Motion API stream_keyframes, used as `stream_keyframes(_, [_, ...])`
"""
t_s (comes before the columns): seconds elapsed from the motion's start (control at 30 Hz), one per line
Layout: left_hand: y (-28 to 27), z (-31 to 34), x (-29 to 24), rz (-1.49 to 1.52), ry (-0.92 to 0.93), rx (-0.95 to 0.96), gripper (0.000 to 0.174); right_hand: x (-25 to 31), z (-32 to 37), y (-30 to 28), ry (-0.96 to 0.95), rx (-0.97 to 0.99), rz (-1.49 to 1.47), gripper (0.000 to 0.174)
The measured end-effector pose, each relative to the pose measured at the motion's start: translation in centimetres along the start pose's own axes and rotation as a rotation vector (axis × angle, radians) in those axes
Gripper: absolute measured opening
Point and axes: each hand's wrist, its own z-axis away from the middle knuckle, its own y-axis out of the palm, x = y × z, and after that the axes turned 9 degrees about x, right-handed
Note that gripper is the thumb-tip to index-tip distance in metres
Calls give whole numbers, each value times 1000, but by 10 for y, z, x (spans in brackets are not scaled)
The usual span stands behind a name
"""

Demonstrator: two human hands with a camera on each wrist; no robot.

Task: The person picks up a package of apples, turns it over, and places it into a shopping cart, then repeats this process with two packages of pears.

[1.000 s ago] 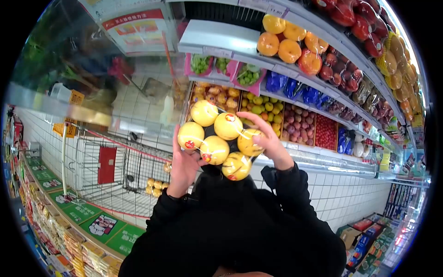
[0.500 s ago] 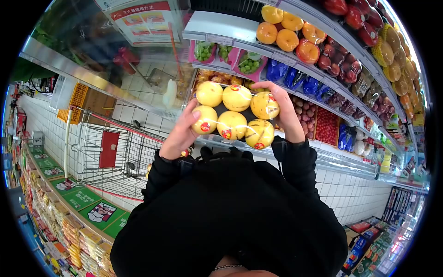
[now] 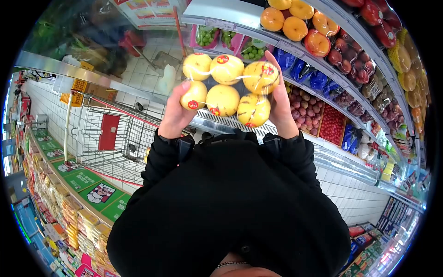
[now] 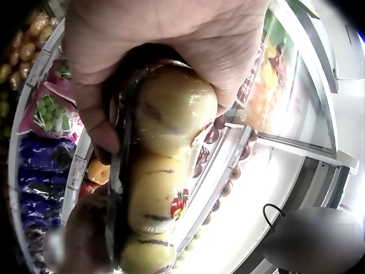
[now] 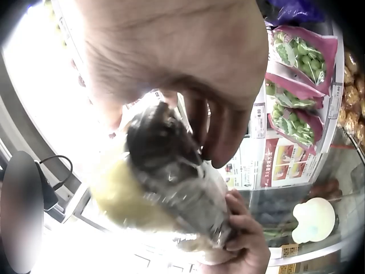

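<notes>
A wrapped tray of several yellow fruits (image 3: 226, 90) with red stickers is held up in front of the fruit shelves. My left hand (image 3: 177, 111) grips its left end, thumb over the lower left fruit. My right hand (image 3: 279, 104) grips the right end, fingers curled round the edge. The left wrist view shows the pack (image 4: 162, 171) edge-on under my left hand (image 4: 165, 40). In the right wrist view my right hand (image 5: 177, 63) holds the dark tray's end (image 5: 165, 171), with the left hand's fingers (image 5: 248, 240) at the far end.
Shelves of packed fruit rise ahead: oranges (image 3: 288, 21), green grapes (image 3: 251, 48), red apples (image 3: 350, 60), red berries (image 3: 330, 124). A wire shopping cart (image 3: 113, 143) stands to my left. Stacked packaged goods (image 3: 69, 217) line the lower left.
Both hands have lifted the fruit pack higher and nearer the upper shelves. The grip on its two ends is the same.
</notes>
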Motion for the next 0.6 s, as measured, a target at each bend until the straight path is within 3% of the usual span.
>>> stream_keyframes(0.17, [36,-5,3,-223,196,20,53,4,-7,2,4,-117,-14,78])
stream_keyframes(0.43, [50,-7,12,-350,262,-94,55,2,-10,-7,-10,-123,-49,79])
stream_keyframes(0.6, [58,-2,13,-430,314,-108,57,2,-11,-11,25,-109,223,79])
